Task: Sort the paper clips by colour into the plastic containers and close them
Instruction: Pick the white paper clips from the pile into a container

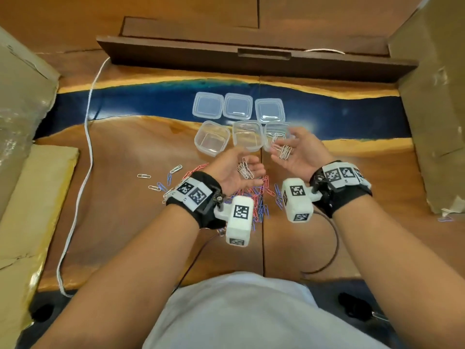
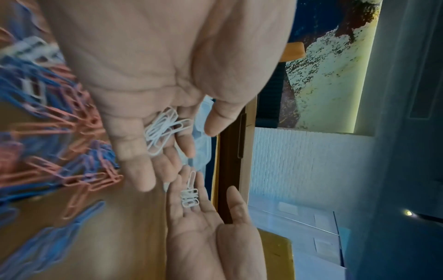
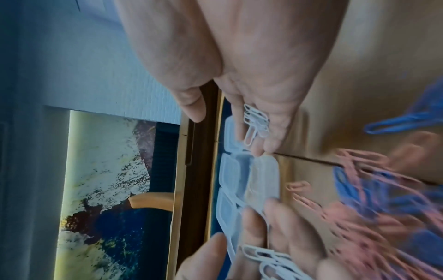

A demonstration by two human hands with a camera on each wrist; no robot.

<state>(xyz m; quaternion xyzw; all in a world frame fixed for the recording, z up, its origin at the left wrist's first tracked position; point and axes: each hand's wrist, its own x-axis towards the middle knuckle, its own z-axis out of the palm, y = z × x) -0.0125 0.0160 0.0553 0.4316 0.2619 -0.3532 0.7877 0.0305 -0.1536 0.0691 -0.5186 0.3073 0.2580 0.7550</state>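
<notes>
Both hands are held palm up over the table, fingers relaxed. My left hand (image 1: pixel 230 172) carries a small heap of white paper clips (image 1: pixel 245 169) on its fingers (image 2: pixel 134 151). My right hand (image 1: pixel 300 154) carries several white clips (image 1: pixel 284 151), seen close in the right wrist view (image 3: pixel 255 123), just in front of the right-hand clear container (image 1: pixel 278 133), which holds some white clips. Two more open containers (image 1: pixel 212 138) (image 1: pixel 247 134) stand to its left. Three lids (image 1: pixel 237 106) lie in a row behind them. A pile of red and blue clips (image 1: pixel 259 200) lies under my wrists.
Loose white clips (image 1: pixel 144 176) and blue ones lie left of the pile. A white cord (image 1: pixel 88 137) runs down the left side. Cardboard boxes stand at left (image 1: pixel 22 96) and right (image 1: pixel 432 109). A dark wooden ledge (image 1: pixel 251 59) closes the back. One blue clip (image 1: pixel 444 219) lies by the right box.
</notes>
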